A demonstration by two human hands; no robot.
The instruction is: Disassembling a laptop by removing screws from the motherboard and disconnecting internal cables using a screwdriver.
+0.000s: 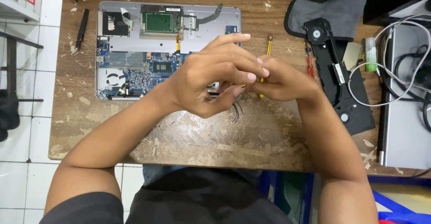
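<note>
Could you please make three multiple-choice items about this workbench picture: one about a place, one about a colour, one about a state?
1. Where does the black tweezers-like tool lie?
A. left of the opened silver laptop base
B. on the grey cloth pouch
C. under the hands

2. What colour is the handle of the slim screwdriver beyond the hands?
A. blue
B. yellow
C. white

3. In what state is the laptop base?
A. closed
B. cover off, circuit board bare
C. wrapped in cloth

Answers:
1 A, it rests on the worn wooden table beside the base's left edge.
2 B, a yellow shaft shows above the right hand.
3 B, the blue board and chips show behind the left hand.
</note>
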